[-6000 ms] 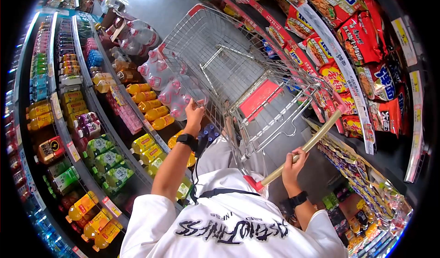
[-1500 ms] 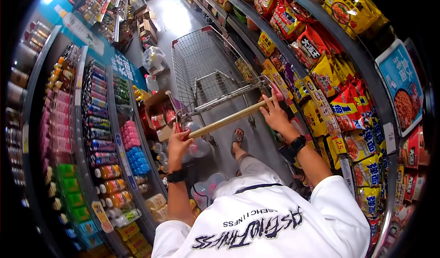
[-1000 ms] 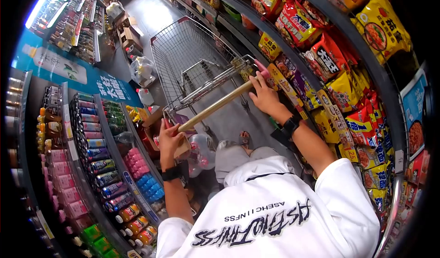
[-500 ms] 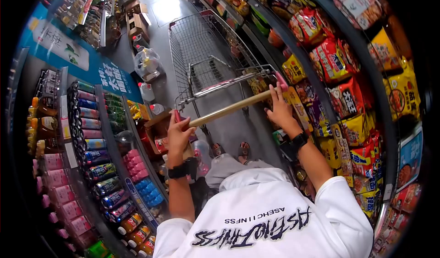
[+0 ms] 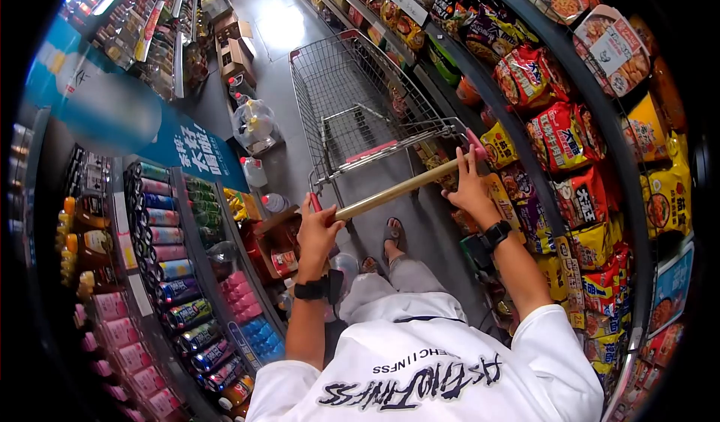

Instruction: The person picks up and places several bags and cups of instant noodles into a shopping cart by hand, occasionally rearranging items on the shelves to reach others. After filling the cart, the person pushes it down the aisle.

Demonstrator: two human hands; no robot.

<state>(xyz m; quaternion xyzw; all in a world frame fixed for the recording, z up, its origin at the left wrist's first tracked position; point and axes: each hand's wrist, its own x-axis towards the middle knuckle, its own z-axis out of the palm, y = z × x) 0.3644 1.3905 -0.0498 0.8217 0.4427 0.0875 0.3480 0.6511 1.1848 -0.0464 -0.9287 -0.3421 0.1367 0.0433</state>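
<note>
An empty wire shopping cart (image 5: 360, 85) stands in front of me, with a pale yellow handle bar (image 5: 397, 189) between pink end pieces. My left hand (image 5: 319, 231) is closed round the bar's left end. At the right end, my right hand (image 5: 471, 186) rests on the bar by the pink corner, fingers partly extended and thumb beneath. Each wrist wears a black band.
Shelves of cans and bottles (image 5: 172, 249) line the left side. Packaged instant noodles (image 5: 562, 137) fill the right shelves. Open cardboard boxes (image 5: 235, 47) and wrapped bottles (image 5: 255, 122) stand on the floor at left, beyond a blue sign (image 5: 199, 152).
The cart and both hands appear slightly farther right, and the shelves have shifted in view. One foot has stepped forward. Both hands remain on the bar.
</note>
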